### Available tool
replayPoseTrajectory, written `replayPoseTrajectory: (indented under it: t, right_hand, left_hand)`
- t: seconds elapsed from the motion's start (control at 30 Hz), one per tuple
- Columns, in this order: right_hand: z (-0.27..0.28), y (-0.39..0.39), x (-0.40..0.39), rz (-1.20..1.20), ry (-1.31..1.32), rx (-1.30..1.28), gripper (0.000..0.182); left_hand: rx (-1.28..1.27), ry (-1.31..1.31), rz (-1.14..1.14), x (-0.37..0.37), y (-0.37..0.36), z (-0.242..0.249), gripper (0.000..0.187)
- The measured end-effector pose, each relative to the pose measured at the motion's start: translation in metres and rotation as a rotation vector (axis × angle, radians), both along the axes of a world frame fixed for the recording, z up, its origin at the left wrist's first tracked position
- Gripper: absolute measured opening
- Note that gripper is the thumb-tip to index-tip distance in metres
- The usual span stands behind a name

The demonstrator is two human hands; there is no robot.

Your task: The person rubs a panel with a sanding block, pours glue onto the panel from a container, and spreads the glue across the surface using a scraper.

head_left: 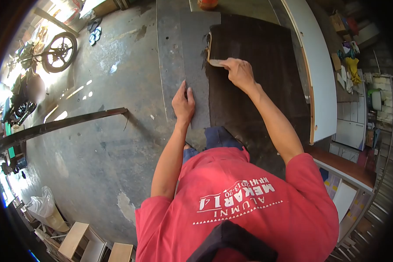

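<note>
My right hand (240, 74) is closed on the handle of a flat, pale scraper (215, 63). The scraper's edge is at the left border of a dark brown sheet (257, 56), beside a thin line of yellowish paste (210, 46). My left hand (183, 104) lies with fingers stretched on a grey strip (194, 52) to the left of the dark sheet, holding nothing.
A white panel (316, 65) stands along the right side. An orange container (207, 4) is at the top edge. Left are a dark metal bar (74, 122), sandals (95, 36) and a motorcycle wheel (60, 52). Wooden boxes (76, 239) sit at lower left.
</note>
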State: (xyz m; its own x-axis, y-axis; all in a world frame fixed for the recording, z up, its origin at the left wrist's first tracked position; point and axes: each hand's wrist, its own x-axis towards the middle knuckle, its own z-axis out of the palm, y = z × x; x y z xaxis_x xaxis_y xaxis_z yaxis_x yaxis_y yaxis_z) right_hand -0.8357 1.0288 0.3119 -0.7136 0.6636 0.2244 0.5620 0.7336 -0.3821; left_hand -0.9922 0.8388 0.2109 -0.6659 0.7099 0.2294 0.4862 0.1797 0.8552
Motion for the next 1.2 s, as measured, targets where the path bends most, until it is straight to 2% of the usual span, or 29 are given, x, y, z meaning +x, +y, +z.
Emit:
replayPoseTrajectory:
  t: [0.13, 0.2, 0.37, 0.43, 0.47, 0.5, 0.6, 0.7, 0.77, 0.83, 0.9, 1.03, 1.1, 1.2]
  right_hand:
    - [0.006, -0.085, 0.027, 0.023, -0.009, -0.018, 0.022]
    - [0.008, -0.122, 0.040, 0.049, 0.023, -0.011, 0.022]
    - [0.027, -0.198, 0.065, 0.068, 0.006, -0.049, 0.021]
    - [0.057, -0.212, 0.064, 0.066, -0.207, -0.233, 0.017]
    - [0.066, -0.213, 0.067, 0.050, -0.125, -0.359, 0.015]
    - [0.074, -0.208, 0.067, 0.053, -0.122, -0.347, 0.015]
    - [0.112, -0.177, 0.062, -0.172, 0.066, -0.550, 0.022]
    - [0.112, -0.109, 0.047, -0.170, 0.167, -0.318, 0.023]
    - [0.107, -0.058, 0.025, -0.137, 0.186, -0.200, 0.023]
    - [0.090, -0.005, -0.001, -0.114, 0.204, -0.104, 0.024]
    - [0.061, 0.049, -0.026, -0.033, 0.215, 0.151, 0.022]
    - [0.012, 0.133, -0.070, 0.013, 0.125, 0.302, 0.025]
    - [-0.011, 0.156, -0.084, 0.073, 0.143, 0.432, 0.028]
    - [-0.032, 0.170, -0.097, 0.091, 0.168, 0.496, 0.028]
  left_hand:
    - [-0.012, 0.012, 0.005, -0.002, -0.001, 0.001, 0.036]
    - [-0.088, -0.133, -0.043, -0.006, -0.001, 0.006, 0.041]
    - [-0.065, -0.109, -0.065, -0.010, -0.002, 0.007, 0.043]
    - [-0.040, -0.098, -0.066, -0.010, 0.000, 0.006, 0.043]
    - [-0.038, -0.091, -0.068, -0.010, -0.001, 0.007, 0.043]
    - [-0.037, -0.085, -0.068, -0.011, -0.001, 0.007, 0.043]
    - [-0.072, -0.128, -0.072, -0.010, -0.002, 0.009, 0.042]
    - [-0.045, -0.054, -0.031, -0.005, -0.002, 0.008, 0.041]
    - [-0.049, -0.097, -0.026, -0.003, -0.002, 0.010, 0.040]
    - [-0.016, -0.057, -0.002, -0.001, -0.002, 0.009, 0.040]
    - [-0.049, -0.056, -0.005, -0.001, -0.003, 0.008, 0.040]
    - [-0.057, -0.076, 0.009, 0.002, -0.002, 0.012, 0.041]
    - [-0.124, -0.126, 0.011, 0.003, -0.003, 0.019, 0.039]
    - [-0.130, -0.175, 0.018, 0.003, -0.001, 0.023, 0.039]
